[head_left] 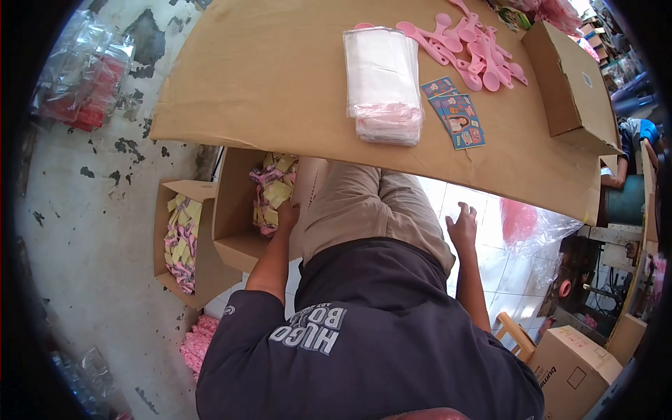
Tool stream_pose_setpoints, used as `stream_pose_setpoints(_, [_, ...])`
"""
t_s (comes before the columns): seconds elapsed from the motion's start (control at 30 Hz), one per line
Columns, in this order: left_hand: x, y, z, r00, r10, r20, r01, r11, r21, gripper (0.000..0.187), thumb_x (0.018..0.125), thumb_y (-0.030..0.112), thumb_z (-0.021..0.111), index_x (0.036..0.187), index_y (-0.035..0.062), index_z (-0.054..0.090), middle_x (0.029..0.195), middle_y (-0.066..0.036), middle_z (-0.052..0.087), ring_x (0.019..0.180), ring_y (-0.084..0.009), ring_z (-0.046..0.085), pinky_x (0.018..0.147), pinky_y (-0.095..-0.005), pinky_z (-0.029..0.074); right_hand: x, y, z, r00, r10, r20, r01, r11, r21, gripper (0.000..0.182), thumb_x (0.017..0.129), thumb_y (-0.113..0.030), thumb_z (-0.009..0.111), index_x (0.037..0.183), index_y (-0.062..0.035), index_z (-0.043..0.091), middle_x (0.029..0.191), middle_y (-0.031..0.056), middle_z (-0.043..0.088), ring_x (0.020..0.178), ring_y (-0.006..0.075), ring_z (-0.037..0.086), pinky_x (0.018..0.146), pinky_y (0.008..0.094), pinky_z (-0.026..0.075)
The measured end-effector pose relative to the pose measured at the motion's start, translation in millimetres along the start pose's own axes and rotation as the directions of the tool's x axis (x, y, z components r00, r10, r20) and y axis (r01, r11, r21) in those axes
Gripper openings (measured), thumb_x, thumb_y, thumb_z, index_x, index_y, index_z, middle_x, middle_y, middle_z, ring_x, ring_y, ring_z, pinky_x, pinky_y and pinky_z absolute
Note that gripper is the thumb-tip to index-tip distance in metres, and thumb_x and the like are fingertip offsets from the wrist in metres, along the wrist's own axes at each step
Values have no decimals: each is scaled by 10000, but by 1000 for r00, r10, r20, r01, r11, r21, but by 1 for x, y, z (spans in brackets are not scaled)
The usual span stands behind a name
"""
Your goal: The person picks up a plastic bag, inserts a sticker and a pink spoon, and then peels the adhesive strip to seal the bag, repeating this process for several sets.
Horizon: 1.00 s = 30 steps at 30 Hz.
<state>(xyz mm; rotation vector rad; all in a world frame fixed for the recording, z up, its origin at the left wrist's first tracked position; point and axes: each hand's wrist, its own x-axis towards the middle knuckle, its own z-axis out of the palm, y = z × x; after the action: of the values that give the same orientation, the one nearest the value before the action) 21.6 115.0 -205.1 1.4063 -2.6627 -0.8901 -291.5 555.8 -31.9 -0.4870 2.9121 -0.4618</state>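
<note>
My left hand (288,214) is at the right side of an open cardboard box (234,183) below the table edge, against pink and yellow packets (274,192); its fingers are mostly hidden. Beside my right thigh, my right hand (462,225) hangs open and holds nothing. On the cardboard-covered table (259,77) lies a stack of clear plastic bags (383,73). Right of the stack are a few blue printed cards (462,124), and behind them a pile of pink spoons (483,56).
A closed carton (570,87) stands on the table's right side. Another box (210,231) of packets is at the left. Plastic wrap (532,224) hangs at the right, above a wooden stool (516,336) and a carton (574,371). A co-worker's arm (619,171) shows far right.
</note>
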Motion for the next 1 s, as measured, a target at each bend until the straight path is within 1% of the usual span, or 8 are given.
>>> stream_pose_setpoints(0.07, [-1,6,8,980,50,-192,-40,998,56,401,842,218,745,1086,-95,686,917,-311,713,921,-485,699,820,-517,557,10,29,21,932,-312,-183,331,940,87,398,926,-189,718,1221,55,610,1213,265,628,979,416,699,817,482,592])
stream_pose_setpoints(0.13, [-5,13,5,991,22,-134,-19,1000,24,388,841,215,751,1055,-102,686,913,-316,709,918,-491,697,819,-521,554,9,25,14,838,192,511,-535,479,697,377,957,-210,701,1206,59,614,1114,208,653,920,319,724,685,437,625])
stream_pose_setpoints(0.17, [-5,16,1,996,-18,-84,18,1000,-3,377,840,213,757,1024,-109,687,910,-320,706,915,-497,695,817,-525,551,15,40,27,798,222,559,-578,541,611,361,977,-241,688,1184,49,628,1055,161,667,873,215,725,575,361,619])
stream_pose_setpoints(0.27, [3,4,3,997,-64,-31,63,997,-37,348,839,211,767,986,-96,696,912,-322,705,916,-501,693,812,-531,548,16,70,54,982,58,179,-78,991,110,466,952,-369,717,1193,25,653,1105,181,713,971,302,724,811,479,588])
stream_pose_setpoints(0.4, [3,9,3,993,-122,2,122,992,-19,353,845,220,768,1004,-86,695,939,-316,709,940,-499,691,825,-536,545,26,7,4,705,182,686,-626,613,481,769,991,-624,538,1417,16,539,1494,214,526,1366,298,521,1099,420,430])
stream_pose_setpoints(0.47, [0,11,3,993,-102,-60,99,994,-52,366,853,233,764,1040,-73,693,962,-313,711,974,-493,688,846,-536,543,25,-4,29,848,-224,480,-150,768,623,866,982,-698,479,1503,-6,454,1484,251,519,1358,362,526,1141,415,395])
stream_pose_setpoints(0.73, [-4,21,0,987,-148,-63,143,987,-74,365,864,230,753,1087,-52,690,1016,-311,710,1028,-490,678,874,-537,537,56,-77,9,640,-40,768,-273,922,275,1237,837,-881,476,1534,126,298,1529,324,429,1432,376,440,1176,433,347])
stream_pose_setpoints(1.0, [-3,17,2,993,-113,-42,109,990,-92,368,870,227,737,1077,-72,679,1012,-329,699,1032,-503,670,879,-547,529,79,-138,30,623,-245,743,136,969,205,1307,725,-839,662,1590,24,197,1510,383,409,1391,544,430,1135,593,377])
